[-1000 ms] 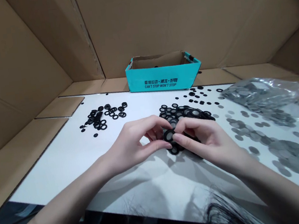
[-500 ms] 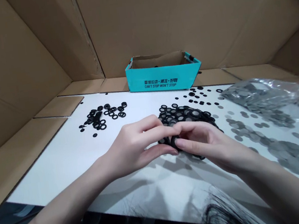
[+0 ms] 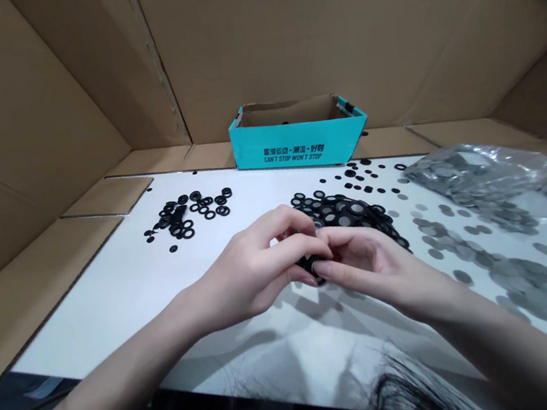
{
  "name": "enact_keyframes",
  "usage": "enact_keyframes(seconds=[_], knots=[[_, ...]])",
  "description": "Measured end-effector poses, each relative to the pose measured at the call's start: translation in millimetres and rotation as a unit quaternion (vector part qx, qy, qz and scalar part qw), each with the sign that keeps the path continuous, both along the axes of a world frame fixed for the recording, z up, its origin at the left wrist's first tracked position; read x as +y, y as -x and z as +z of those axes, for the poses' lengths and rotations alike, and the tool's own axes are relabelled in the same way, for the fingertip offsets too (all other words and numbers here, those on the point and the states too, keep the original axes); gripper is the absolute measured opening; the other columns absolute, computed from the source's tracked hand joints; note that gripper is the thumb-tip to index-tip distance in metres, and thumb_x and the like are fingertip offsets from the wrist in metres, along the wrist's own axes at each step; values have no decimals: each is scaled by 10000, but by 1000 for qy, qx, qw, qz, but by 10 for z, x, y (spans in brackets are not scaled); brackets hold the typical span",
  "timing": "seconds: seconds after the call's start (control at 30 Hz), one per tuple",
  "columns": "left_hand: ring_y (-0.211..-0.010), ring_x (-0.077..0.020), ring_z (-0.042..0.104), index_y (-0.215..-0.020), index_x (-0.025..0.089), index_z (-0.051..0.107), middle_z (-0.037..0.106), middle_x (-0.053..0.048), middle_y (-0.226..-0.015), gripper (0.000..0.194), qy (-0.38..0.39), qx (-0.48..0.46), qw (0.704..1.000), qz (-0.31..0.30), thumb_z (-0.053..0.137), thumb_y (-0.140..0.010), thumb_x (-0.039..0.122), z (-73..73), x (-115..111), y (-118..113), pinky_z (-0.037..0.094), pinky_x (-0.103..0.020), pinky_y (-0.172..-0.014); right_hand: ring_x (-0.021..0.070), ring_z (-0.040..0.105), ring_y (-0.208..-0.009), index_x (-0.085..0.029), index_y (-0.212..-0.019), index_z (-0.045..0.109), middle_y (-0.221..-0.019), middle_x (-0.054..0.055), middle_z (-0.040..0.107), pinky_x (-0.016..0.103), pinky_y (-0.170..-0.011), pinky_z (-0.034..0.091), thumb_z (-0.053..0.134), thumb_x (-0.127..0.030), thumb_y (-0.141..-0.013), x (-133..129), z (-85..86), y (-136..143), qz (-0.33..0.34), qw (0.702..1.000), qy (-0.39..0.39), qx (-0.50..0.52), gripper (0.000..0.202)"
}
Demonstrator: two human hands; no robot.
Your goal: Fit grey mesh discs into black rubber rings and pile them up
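My left hand and my right hand meet at the middle of the table, fingertips touching. Between them is a small black ring, pinched by both hands and partly covered by the fingers. Just behind the hands lies a heap of black rings with grey discs in them. Loose black rings form a looser group at the left. Thin grey discs are spread over the right side of the table.
A turquoise cardboard box stands at the back. A clear plastic bag of grey discs lies at the right. Small black pieces are scattered behind the heap. Cardboard walls surround the white table.
Both hands have shifted slightly left and the left fingers have moved over the ring. The held ring sits a little lower and farther left, with more of the heap's right side showing.
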State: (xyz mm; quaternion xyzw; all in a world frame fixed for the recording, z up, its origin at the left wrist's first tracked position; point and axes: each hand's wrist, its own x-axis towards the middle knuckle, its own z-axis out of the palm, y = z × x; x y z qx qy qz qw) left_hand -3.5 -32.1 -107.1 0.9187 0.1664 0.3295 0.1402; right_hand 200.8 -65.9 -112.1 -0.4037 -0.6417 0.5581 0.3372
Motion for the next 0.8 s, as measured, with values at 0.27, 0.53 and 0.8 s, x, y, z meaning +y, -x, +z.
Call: enact_keyframes(seconds=[0.27, 0.53, 0.8], knots=[[-896, -174, 596, -1037, 176, 615, 606, -73, -1005, 207, -61, -33, 997, 33, 680, -898, 315, -31, 42, -43, 533, -288, -774, 118, 497, -674, -193, -817, 579, -752, -4, 537, 239, -602, 416, 631, -423, -883, -15, -48, 24, -28, 999, 14, 35, 246], [-928, -162, 597, -1080, 178, 620, 637, -75, -1044, 228, -71, 5, 997, 13, 505, -924, 58, -17, 37, -35, 521, -275, -792, 110, 463, -620, -189, -742, 548, -713, 0, 540, 240, -538, 380, 644, -424, -847, -16, 15, 48, -33, 999, -31, -22, 274], [-687, -115, 563, -837, 150, 584, 615, -12, -765, 168, 83, 10, 996, 34, 540, -978, 230, 5, 11, -32, 440, -227, -648, 132, 495, -654, -195, -816, 576, -731, 7, 545, 257, -573, 406, 618, -399, -862, -20, -76, 59, -101, 992, -68, -19, 213]])
